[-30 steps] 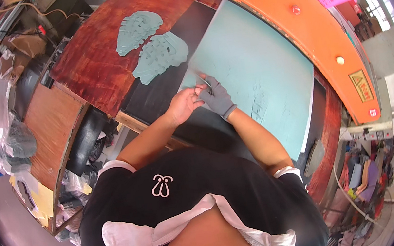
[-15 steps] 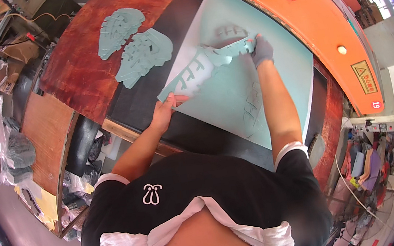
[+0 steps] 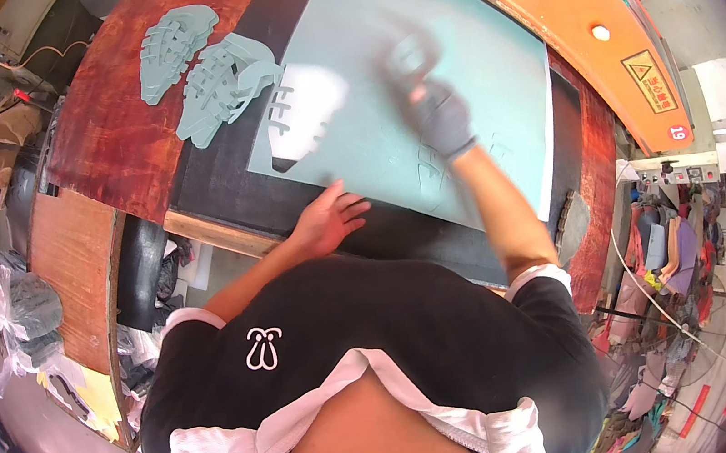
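Note:
A wide pale green sheet (image 3: 345, 22) lies on a black board, with a white shoe-shaped cut-out (image 3: 306, 106) at its left. My left hand (image 3: 326, 220), bare, hovers by the board's near edge, fingers apart and holding nothing. Over the middle of the sheet my right hand (image 3: 443, 120), in a grey glove with bare fingertips, is smeared by motion. Its fingers seem closed at a blurred, dark-rimmed loop shape (image 3: 410, 53), whose kind I cannot make out. To the left are two piles of slitted pale green shoe-upper pieces, a farther pile (image 3: 175, 50) and a nearer pile (image 3: 221, 89).
The board (image 3: 218, 168) rests on a worn reddish table (image 3: 94, 133). An orange machine arm (image 3: 557, 27) spans the far right side. At the left stand a brown wooden panel (image 3: 75, 264) and plastic-wrapped bundles (image 3: 29, 302). Colourful material pieces (image 3: 660, 252) hang at the right.
The slitted piece held between both hands has left them; a piece now overhangs the nearer pile's right side. My left hand is empty and nearer me. My right hand moved left and nearer. The view shifted.

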`<move>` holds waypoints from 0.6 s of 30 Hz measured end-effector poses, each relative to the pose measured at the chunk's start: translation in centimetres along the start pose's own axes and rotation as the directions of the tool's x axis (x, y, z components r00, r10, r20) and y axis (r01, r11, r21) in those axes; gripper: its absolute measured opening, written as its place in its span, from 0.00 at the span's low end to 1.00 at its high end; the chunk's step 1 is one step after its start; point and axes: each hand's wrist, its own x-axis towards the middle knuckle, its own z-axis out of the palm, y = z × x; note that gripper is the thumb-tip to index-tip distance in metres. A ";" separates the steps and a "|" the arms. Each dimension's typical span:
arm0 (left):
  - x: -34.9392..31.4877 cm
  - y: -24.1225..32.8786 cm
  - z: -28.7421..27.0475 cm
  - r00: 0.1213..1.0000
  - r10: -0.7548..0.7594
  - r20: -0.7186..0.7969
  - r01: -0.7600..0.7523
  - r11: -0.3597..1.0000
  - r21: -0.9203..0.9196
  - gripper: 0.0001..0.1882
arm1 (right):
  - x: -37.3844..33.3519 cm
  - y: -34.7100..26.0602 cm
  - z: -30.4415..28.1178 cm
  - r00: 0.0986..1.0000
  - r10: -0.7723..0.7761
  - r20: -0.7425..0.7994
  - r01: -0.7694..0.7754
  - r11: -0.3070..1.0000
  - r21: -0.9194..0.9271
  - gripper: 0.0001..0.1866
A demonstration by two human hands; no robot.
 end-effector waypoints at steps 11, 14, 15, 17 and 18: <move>3.6 0.3 1.2 0.947 0.186 0.262 -0.235 0.957 0.171 0.24 | -6.7 -4.9 0.0 0.957 -0.149 0.250 0.080 0.960 0.268 0.22; 3.4 0.8 1.3 0.944 0.253 0.210 -0.316 0.875 0.366 0.23 | -6.4 -4.8 0.5 0.925 -0.058 0.375 -0.068 0.947 0.315 0.24; 3.3 1.1 1.4 0.939 0.275 0.208 -0.335 0.866 0.371 0.23 | -6.4 -4.8 0.8 0.903 0.006 0.429 -0.163 0.930 0.329 0.25; 3.1 1.5 1.7 0.932 0.282 0.228 -0.354 0.842 0.407 0.23 | -6.5 -5.0 1.2 0.927 -0.099 0.362 -0.005 0.961 0.276 0.24; 3.1 1.7 1.9 0.931 0.265 0.251 -0.353 0.825 0.441 0.23 | -6.5 -5.1 1.4 0.939 -0.124 0.320 0.043 0.967 0.249 0.24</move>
